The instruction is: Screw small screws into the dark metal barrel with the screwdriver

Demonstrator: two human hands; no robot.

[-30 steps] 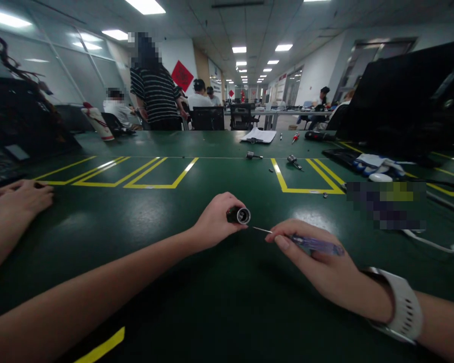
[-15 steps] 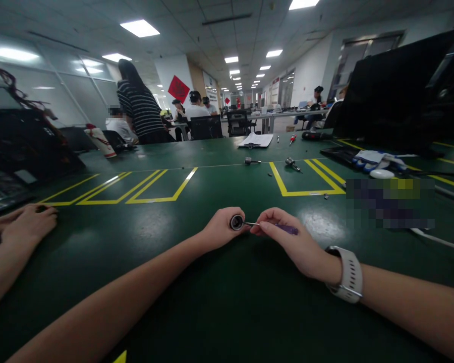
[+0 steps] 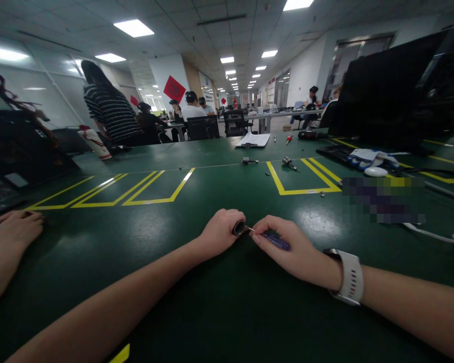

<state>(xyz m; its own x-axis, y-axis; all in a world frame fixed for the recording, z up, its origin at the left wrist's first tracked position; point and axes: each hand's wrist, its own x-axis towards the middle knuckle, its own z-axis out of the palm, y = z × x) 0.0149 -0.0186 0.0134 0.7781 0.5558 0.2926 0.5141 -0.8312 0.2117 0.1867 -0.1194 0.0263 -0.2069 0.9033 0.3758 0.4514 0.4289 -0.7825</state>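
My left hand [image 3: 221,231] is closed around a small cup-shaped metal hole saw [image 3: 238,228], its round open end facing me. Between the fingers of my right hand [image 3: 283,241] is a screwdriver [image 3: 277,240] with a see-through purple handle. Its thin shaft points left and its tip meets the side of the hole saw; my fingers hide the exact contact. Farther back on the table lie two similar metal pieces with shanks, one hole saw [image 3: 248,160] left of the yellow tape and another hole saw [image 3: 289,163] inside it.
A co-worker's hands [image 3: 13,234] rest at the left edge. The green table [image 3: 196,322] carries yellow tape outlines, a small nut [image 3: 322,194], a clipboard [image 3: 252,140], a red screwdriver [image 3: 289,137], gloves [image 3: 371,159] and a white mouse [image 3: 376,172]. A large black monitor [image 3: 382,91] stands right.
The screwdriver's handle has dipped lower and leftward in my right hand, so its shaft slants more. The hole saw has turned slightly. The standing person in stripes appears farther left.
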